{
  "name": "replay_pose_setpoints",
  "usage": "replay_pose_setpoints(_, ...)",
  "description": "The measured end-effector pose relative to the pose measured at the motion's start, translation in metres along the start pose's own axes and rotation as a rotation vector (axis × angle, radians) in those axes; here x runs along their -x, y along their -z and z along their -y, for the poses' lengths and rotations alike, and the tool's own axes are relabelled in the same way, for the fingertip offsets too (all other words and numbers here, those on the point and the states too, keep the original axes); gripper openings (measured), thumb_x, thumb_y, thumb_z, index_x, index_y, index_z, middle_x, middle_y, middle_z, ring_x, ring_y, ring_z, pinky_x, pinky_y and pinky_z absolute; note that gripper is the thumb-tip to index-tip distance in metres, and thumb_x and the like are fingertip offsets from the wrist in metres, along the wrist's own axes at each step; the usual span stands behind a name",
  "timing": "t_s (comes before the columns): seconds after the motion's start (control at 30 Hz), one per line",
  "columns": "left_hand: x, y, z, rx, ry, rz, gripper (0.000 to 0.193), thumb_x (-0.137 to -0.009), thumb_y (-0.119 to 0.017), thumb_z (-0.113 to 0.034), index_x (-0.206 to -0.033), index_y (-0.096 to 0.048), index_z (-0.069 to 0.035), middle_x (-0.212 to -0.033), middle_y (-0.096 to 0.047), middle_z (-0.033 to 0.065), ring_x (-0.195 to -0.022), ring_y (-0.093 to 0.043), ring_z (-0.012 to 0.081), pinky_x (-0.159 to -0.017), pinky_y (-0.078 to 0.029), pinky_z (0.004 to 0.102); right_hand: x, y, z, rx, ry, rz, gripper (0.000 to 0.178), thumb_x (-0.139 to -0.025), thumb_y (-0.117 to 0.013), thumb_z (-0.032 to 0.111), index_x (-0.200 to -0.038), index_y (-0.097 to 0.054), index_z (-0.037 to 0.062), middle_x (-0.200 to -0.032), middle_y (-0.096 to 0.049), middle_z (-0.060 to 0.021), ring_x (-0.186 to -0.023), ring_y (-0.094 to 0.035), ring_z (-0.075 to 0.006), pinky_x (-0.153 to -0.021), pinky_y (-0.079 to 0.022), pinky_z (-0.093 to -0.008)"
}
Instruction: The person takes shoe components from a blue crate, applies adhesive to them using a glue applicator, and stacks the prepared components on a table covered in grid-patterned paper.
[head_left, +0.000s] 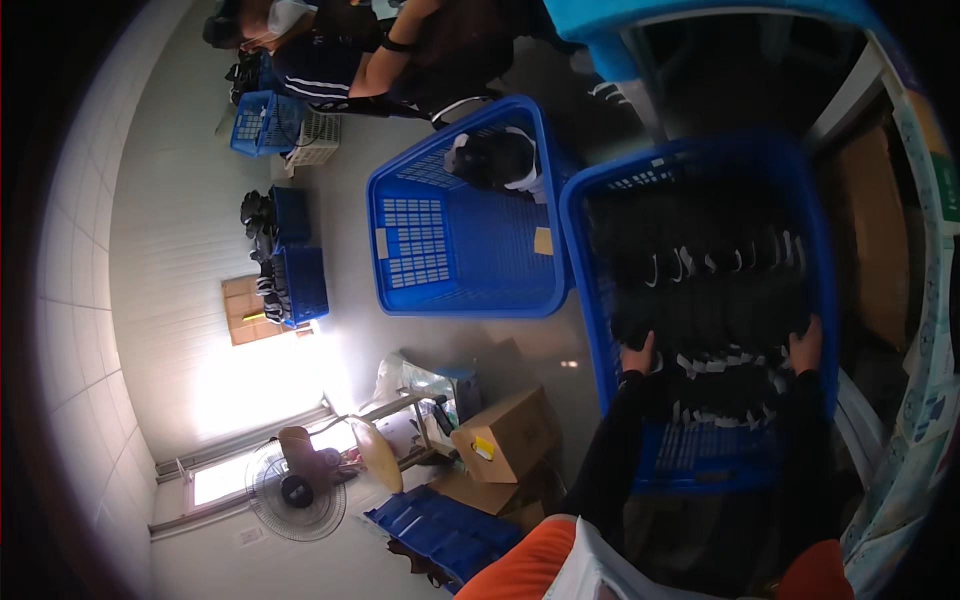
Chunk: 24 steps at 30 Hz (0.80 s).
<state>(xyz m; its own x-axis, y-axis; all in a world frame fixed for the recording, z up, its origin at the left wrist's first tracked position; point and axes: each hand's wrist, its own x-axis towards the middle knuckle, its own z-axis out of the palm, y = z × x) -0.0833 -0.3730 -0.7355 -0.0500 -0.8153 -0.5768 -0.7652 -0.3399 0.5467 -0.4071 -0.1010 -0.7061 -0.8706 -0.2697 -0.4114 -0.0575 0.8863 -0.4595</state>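
Rows of folded black fabric pieces (715,310) with white edges fill much of a blue plastic basket (600,345) in front of me; their exact kind is too dark to tell. My left hand (638,356) grips the left end of one row. At that row's right end, close to the basket's right wall, my right hand (806,346) holds on too. Both hands have the row pressed between them, with their fingers partly hidden in the dark fabric. The basket's near end shows its bare blue grid.
A second blue basket (470,300), holding a black and white bundle (500,160), stands to the left. Beyond it sits a person (340,75). A cardboard box (510,435), a fan (297,490) and small blue crates (303,285) are further left; a covered table (915,420) borders the right.
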Motion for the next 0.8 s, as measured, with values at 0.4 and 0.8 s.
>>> replay_pose_setpoints(0.4, -0.044, 0.006, 0.03, 0.361, 0.172, 0.271, 0.074, -0.089, -0.081, -0.038, -0.141, -0.055, 0.008, -0.141, -0.061, 0.0201, -0.124, -0.063, 0.0274, -0.104, -0.053, 0.0393, -0.043, 0.018, 0.082, -0.28, -0.172, 0.636, 0.084, -0.079, -0.086, 0.051, -0.136, -0.06, -0.0041, -0.138, -0.064, -0.0183, -0.129, -0.059, -0.0328, -0.112, -0.047, -0.0397)
replay_pose_setpoints(0.8, -0.053, 0.013, 0.012, 0.492, 0.248, 0.294, 0.084, -0.085, -0.084, -0.043, -0.145, -0.051, 0.005, -0.14, -0.061, 0.0149, -0.123, -0.061, 0.0257, -0.105, -0.049, 0.0367, -0.016, -0.001, 0.07, -0.495, -0.124, 0.632, 0.063, -0.08, -0.089, 0.027, -0.129, -0.065, -0.0043, -0.129, -0.07, -0.0149, -0.119, -0.066, -0.0256, -0.105, -0.05, -0.0345)
